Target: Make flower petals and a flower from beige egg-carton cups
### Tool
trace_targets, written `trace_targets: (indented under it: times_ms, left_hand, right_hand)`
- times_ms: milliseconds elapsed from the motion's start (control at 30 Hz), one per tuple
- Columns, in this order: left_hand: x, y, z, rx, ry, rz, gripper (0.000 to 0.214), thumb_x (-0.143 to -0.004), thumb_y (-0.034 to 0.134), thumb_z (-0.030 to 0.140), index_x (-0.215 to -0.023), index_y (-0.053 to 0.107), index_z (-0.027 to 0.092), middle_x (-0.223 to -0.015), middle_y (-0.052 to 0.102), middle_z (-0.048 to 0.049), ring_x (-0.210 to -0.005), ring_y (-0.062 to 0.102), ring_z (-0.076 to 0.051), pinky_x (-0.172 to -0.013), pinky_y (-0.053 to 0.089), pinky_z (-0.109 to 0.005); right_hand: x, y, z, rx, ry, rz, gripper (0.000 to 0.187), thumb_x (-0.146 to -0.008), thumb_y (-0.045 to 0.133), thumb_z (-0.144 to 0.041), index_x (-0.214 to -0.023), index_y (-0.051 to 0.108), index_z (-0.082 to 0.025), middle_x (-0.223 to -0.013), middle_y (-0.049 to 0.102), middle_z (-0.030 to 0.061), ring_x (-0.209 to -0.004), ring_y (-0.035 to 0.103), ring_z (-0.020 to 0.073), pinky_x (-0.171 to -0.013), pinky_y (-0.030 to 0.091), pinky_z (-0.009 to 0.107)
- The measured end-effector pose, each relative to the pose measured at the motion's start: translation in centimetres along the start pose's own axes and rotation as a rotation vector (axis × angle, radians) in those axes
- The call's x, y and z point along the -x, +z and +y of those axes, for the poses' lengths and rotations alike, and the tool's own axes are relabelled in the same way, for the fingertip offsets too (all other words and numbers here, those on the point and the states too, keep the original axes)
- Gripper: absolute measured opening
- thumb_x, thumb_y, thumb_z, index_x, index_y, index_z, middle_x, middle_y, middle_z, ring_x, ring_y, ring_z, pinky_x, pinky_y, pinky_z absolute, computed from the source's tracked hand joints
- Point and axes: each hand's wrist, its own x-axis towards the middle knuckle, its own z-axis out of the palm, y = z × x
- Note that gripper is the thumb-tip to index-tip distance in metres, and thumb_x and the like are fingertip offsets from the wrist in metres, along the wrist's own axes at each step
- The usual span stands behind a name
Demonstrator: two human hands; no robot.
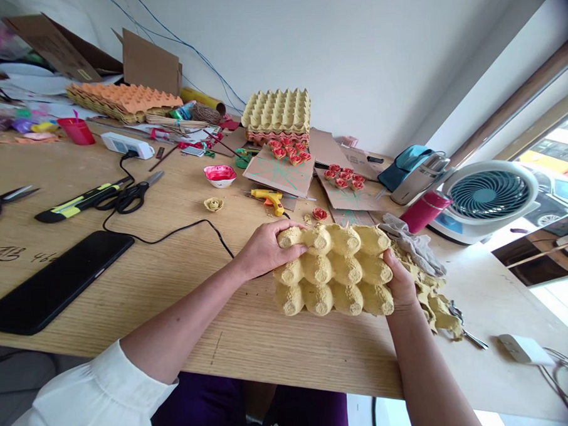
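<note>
A yellow pulp egg carton piece (333,270) with several rounded cups is held up over the near edge of the table. My left hand (271,248) grips its upper left corner, thumb across a cup. Around its right side my right hand (400,280) is closed, with some fingers hidden behind the carton. Beyond it lie a red paper-pulp flower (320,214), a yellow glue gun (270,200) and a plain yellow flower (213,205). Torn carton scraps (439,310) lie beside my right hand, under a grey cloth (412,242).
Scissors (130,193), a utility knife (81,200) and a black phone (56,282) lie at left. A bowl of red paint (219,175) stands mid-table. Stacked egg trays (277,111), red flowers on cardboard (279,170), a fan (490,194) and a pink bottle (425,211) stand farther back.
</note>
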Motion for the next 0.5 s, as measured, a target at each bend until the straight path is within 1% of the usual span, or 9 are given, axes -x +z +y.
trace_targets:
  times_ms: [167, 233, 367, 433, 500]
  left_hand:
    - [-0.06, -0.08, 0.03, 0.024, -0.001, -0.006, 0.040, -0.077, 0.072, 0.034, -0.114, 0.070, 0.017, -0.104, 0.074, -0.0046, -0.093, 0.066, -0.021, -0.078, 0.051, -0.028]
    - [-0.07, -0.11, 0.06, 0.053, -0.009, -0.013, 0.040, -0.077, 0.072, 0.034, -0.113, 0.070, 0.016, -0.104, 0.074, -0.0049, -0.092, 0.066, -0.021, -0.078, 0.051, -0.028]
    - [-0.06, -0.06, 0.03, 0.110, -0.048, -0.020, 0.040, -0.077, 0.072, 0.036, -0.113, 0.070, 0.017, -0.103, 0.073, -0.0046, -0.091, 0.066, -0.021, -0.077, 0.051, -0.028]
    - [-0.09, 0.06, -0.04, 0.127, -0.065, -0.006, 0.040, -0.077, 0.072, 0.036, -0.112, 0.069, 0.018, -0.105, 0.072, -0.0046, -0.095, 0.066, -0.022, -0.079, 0.051, -0.029]
    - [-0.15, 0.23, -0.14, 0.174, -0.078, 0.019, 0.044, -0.075, 0.074, 0.036, -0.114, 0.066, 0.018, -0.110, 0.070, -0.0054, -0.100, 0.065, -0.023, -0.084, 0.051, -0.031]
  right_hand:
    - [0.02, 0.11, -0.11, 0.023, 0.002, -0.027, 0.041, -0.069, 0.080, -0.056, -0.100, 0.072, -0.031, -0.092, 0.080, 0.0015, -0.101, 0.074, 0.0305, -0.094, 0.060, 0.048]
    - [0.02, 0.10, -0.12, 0.035, 0.005, -0.026, 0.043, -0.069, 0.079, -0.058, -0.102, 0.071, -0.031, -0.092, 0.080, 0.0020, -0.103, 0.073, 0.0311, -0.095, 0.060, 0.049]
    - [-0.12, 0.10, 0.10, 0.044, -0.001, 0.012, 0.047, -0.070, 0.078, -0.058, -0.108, 0.071, -0.031, -0.094, 0.080, 0.0025, -0.106, 0.072, 0.0319, -0.094, 0.060, 0.048]
    - [-0.28, 0.12, 0.27, 0.041, -0.027, 0.034, 0.045, -0.072, 0.077, -0.056, -0.109, 0.071, -0.031, -0.097, 0.080, 0.0021, -0.109, 0.071, 0.0315, -0.095, 0.060, 0.047]
    - [-0.47, 0.07, 0.35, 0.032, -0.051, 0.051, 0.043, -0.073, 0.077, -0.054, -0.110, 0.071, -0.031, -0.100, 0.079, 0.0018, -0.111, 0.070, 0.0314, -0.097, 0.059, 0.047]
